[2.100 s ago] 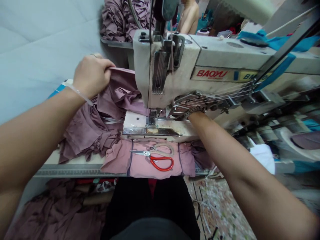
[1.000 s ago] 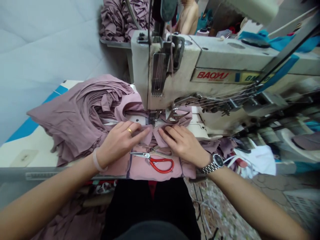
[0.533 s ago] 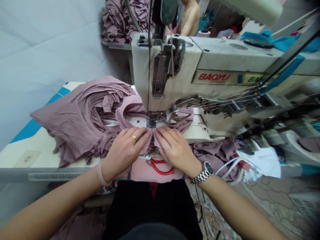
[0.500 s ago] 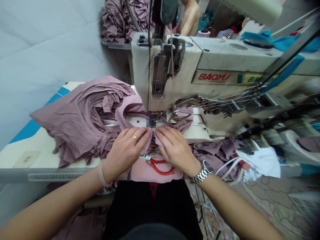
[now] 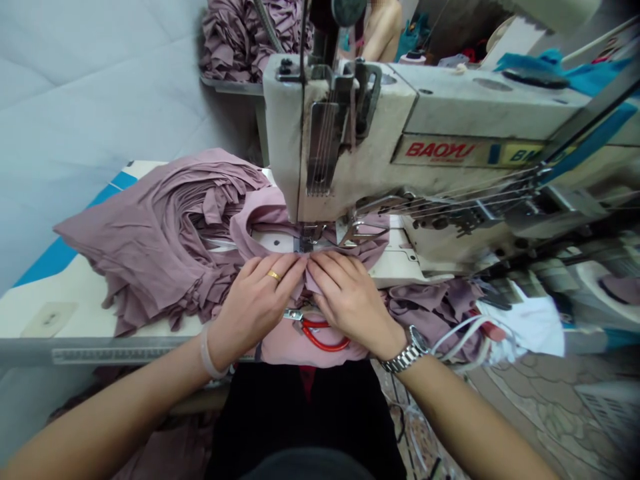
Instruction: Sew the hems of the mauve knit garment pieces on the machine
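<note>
My left hand (image 5: 253,303) and my right hand (image 5: 345,300) lie side by side on a mauve fabric piece (image 5: 260,217), just in front of the presser foot (image 5: 306,239) of a cream sewing machine (image 5: 400,143). The fingers of both hands are pressed down on the fabric's edge and their tips nearly meet below the needle. Red-handled scissors (image 5: 320,332) lie on the cloth under my wrists, partly hidden by them. A gold ring shows on my left hand and a metal watch (image 5: 405,350) on my right wrist.
A heap of mauve fabric pieces (image 5: 150,233) lies left of the machine on the white table (image 5: 55,307). More mauve cloth (image 5: 240,33) is piled behind the machine. Another person's bare arm (image 5: 380,30) shows at the top. White and mauve cloth (image 5: 520,323) hangs at the right.
My left hand has let go of the heap at the left, and my right hand has come out from under the machine arm. Both now press the fabric before the presser foot.
</note>
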The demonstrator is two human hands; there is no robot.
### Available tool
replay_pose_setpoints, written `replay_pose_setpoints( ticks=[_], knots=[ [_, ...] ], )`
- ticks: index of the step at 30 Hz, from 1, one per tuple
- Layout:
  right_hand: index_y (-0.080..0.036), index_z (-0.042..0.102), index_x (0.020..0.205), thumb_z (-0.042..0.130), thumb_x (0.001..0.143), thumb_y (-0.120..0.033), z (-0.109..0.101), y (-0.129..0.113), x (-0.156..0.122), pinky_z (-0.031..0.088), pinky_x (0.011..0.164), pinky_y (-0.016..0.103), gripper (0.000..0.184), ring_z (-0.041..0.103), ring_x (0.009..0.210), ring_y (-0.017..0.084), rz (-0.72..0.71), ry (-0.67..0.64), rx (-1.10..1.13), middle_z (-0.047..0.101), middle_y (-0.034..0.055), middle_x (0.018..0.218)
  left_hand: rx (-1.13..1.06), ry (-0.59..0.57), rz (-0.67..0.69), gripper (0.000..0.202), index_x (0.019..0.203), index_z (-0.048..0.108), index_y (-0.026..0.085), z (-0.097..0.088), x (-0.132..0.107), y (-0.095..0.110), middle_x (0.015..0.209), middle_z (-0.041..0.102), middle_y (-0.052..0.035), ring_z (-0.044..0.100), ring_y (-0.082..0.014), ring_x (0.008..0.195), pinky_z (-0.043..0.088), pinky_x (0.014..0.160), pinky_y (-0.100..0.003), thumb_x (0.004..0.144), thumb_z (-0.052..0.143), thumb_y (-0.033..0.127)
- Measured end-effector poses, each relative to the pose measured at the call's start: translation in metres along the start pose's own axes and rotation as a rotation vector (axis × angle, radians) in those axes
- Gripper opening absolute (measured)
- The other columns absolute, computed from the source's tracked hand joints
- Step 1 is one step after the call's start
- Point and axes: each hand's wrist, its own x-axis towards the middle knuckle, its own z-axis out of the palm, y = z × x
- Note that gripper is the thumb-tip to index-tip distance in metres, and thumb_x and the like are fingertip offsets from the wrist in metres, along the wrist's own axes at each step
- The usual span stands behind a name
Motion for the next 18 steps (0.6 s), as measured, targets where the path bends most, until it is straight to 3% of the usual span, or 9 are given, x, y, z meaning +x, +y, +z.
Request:
replay_pose_setpoints(
  ticks=[12, 18],
  knots=[
    [-0.005, 0.06, 0.125, 0.047, 0.097, -0.027, 0.0022, -0.0025, 0.0007, 0.045, 0.097, 0.047, 0.038, 0.052, 0.116, 0.03, 0.009, 0.049, -0.023, 0.061, 0.0154, 0.129, -0.038, 0.003, -0.005, 0.039, 0.129, 0.057, 0.011, 0.0009, 0.0004, -0.0044, 0.129, 0.059, -0.0141, 0.056, -0.0262, 0.112, 0.044, 0.091, -0.041, 0.092, 0.044, 0.009],
    [-0.006, 0.061, 0.122, 0.046, 0.097, -0.025, 0.0038, -0.0001, 0.0035, 0.045, 0.097, 0.045, 0.036, 0.053, 0.116, 0.029, 0.024, 0.067, -0.01, 0.062, 0.0136, 0.128, -0.015, -0.029, -0.007, 0.042, 0.134, 0.052, 0.009, 0.0037, 0.0029, -0.0052, 0.133, 0.056, -0.0141, 0.053, -0.0275, 0.116, 0.043, 0.093, -0.042, 0.093, 0.044, 0.011]
  ],
)
